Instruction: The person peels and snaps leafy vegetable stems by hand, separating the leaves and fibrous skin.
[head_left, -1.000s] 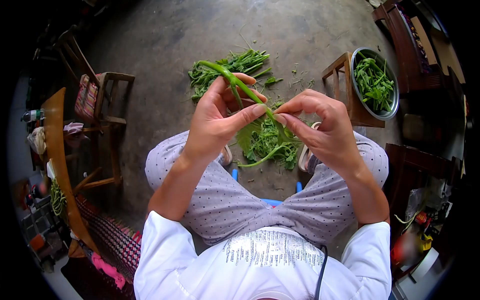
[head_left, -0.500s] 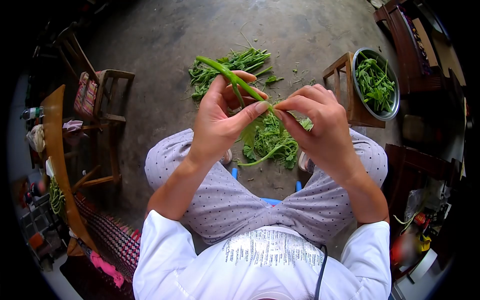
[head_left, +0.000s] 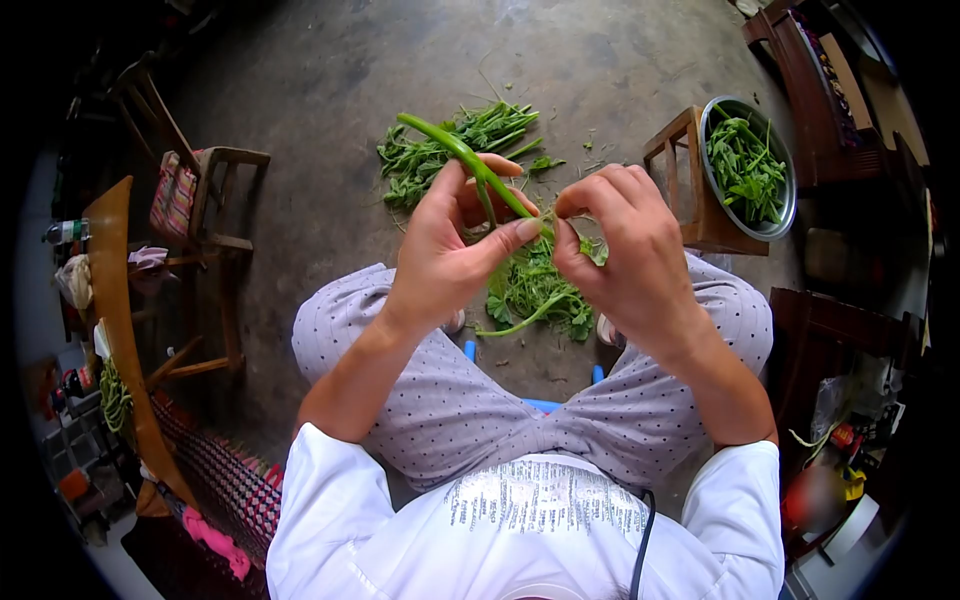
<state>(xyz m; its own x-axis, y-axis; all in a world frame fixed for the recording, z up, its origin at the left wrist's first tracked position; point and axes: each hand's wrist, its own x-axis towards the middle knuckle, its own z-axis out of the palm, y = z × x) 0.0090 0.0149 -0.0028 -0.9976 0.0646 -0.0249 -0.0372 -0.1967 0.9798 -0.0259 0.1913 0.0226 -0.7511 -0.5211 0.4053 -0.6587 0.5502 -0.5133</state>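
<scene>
My left hand (head_left: 455,235) holds a thick green stem (head_left: 452,143) between thumb and fingers; its upper end points up and left, and a thinner side stalk hangs inside the palm. At the stem's lower end my right hand (head_left: 625,255) is closed in a pinch, thumb against forefinger, on a thin strand too small to make out well. Beneath the hands, a heap of green strands and leaves (head_left: 535,290) lies on the floor between the feet. Farther off is a pile of leafy stems (head_left: 410,165), partly behind my left hand.
A metal basin (head_left: 793,190) of greens rests on a wooden stool (head_left: 725,235) at the right. On the left are a wooden chair (head_left: 230,155) with a striped cushion and a wooden table edge (head_left: 120,330). Bits of leaf are scattered over the concrete floor (head_left: 330,100).
My right hand has turned and its fingertips have shifted slightly up and left, beside the stem's lower end. The leafy part that hung below the stem is no longer clearly visible.
</scene>
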